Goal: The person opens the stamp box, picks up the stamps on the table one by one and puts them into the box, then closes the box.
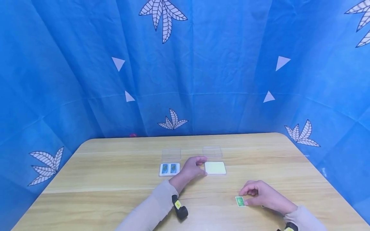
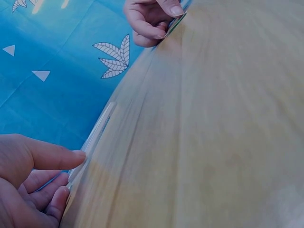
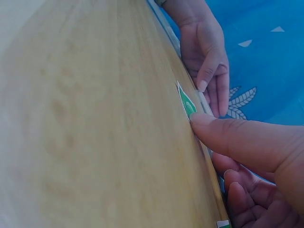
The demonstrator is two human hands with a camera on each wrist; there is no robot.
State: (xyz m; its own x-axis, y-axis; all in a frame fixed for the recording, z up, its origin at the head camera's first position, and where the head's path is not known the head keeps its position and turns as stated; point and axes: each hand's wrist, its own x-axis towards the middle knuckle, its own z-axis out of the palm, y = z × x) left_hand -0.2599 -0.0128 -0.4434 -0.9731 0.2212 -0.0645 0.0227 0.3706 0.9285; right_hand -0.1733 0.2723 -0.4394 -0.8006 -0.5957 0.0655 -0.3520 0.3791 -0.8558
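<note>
My left hand (image 1: 191, 169) holds the left side of a clear plastic case (image 1: 225, 173), with fingertips at its far corner and thumb at its near corner. A pale yellow-white panel (image 1: 215, 167) lies in this case. My right hand (image 1: 261, 195) pinches a small green picture card (image 1: 240, 201) with a white border, just over the table or touching it; I cannot tell which. Part of another green-and-white piece (image 3: 223, 223) shows under the right hand. Left of my left hand, a second case (image 1: 169, 175) holds two blue picture cards (image 1: 165, 168).
Transparent lids (image 1: 171, 154) lie flat behind both cases. Everything stands on a wooden table (image 1: 101, 179) with rounded far corners. A blue curtain (image 1: 225, 70) with white leaves and triangles hangs around the table. Both wrists carry black straps (image 1: 180, 208).
</note>
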